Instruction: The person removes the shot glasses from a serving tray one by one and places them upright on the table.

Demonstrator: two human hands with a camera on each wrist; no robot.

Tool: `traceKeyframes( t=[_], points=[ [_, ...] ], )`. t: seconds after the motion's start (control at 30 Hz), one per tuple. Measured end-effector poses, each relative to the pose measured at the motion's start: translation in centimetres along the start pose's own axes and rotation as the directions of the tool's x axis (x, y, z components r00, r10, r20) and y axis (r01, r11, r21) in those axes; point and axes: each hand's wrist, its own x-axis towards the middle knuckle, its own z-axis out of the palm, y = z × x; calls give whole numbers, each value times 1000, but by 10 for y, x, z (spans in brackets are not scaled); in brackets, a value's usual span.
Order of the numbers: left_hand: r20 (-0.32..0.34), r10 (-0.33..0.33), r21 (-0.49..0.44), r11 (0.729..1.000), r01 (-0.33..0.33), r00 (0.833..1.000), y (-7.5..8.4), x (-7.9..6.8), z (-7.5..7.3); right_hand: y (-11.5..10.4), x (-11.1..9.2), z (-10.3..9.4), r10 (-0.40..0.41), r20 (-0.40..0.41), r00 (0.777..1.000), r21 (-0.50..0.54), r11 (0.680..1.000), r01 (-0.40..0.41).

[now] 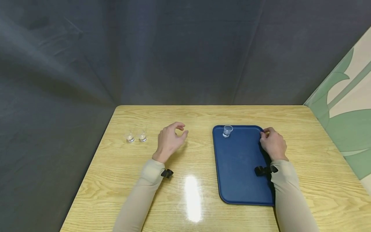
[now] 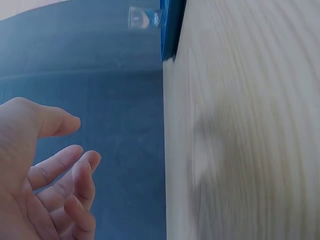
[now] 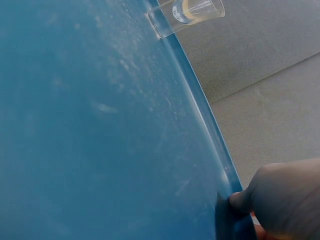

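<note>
A blue tray (image 1: 243, 167) lies on the right part of the table, and one clear shot glass (image 1: 227, 131) stands near its far left corner. That glass (image 3: 200, 9) also shows at the top of the right wrist view. At the tray's far right corner, my right hand (image 1: 273, 144) grips the rim between thumb and fingers. My left hand (image 1: 170, 140) hovers over the wood left of the tray, its fingers loosely bent and nothing between them. Farther left stand two more clear shot glasses, one (image 1: 130, 137) beside the other (image 1: 142, 137).
The wooden table (image 1: 200, 158) has its far edge against a dark cloth backdrop (image 1: 185, 58). A green and cream leaf-patterned panel (image 1: 347, 109) borders the right side. A bright light reflection (image 1: 193, 198) lies on the near table surface.
</note>
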Motion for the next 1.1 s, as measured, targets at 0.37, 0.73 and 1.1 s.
traceKeyframes(
  t=[0.37,0.73,1.1],
  points=[
    [60,55,-17,998,-54,997,23,10,30,0,-1,1,9,1,1000,1,1000,-9],
    [119,71,10,997,-72,990,44,22,61,0,0,0,4,1,1000,2,1000,-4],
    [171,84,17,996,-88,982,59,30,96,-2,0,-2,14,8,1000,-1,1000,-14]
  ],
)
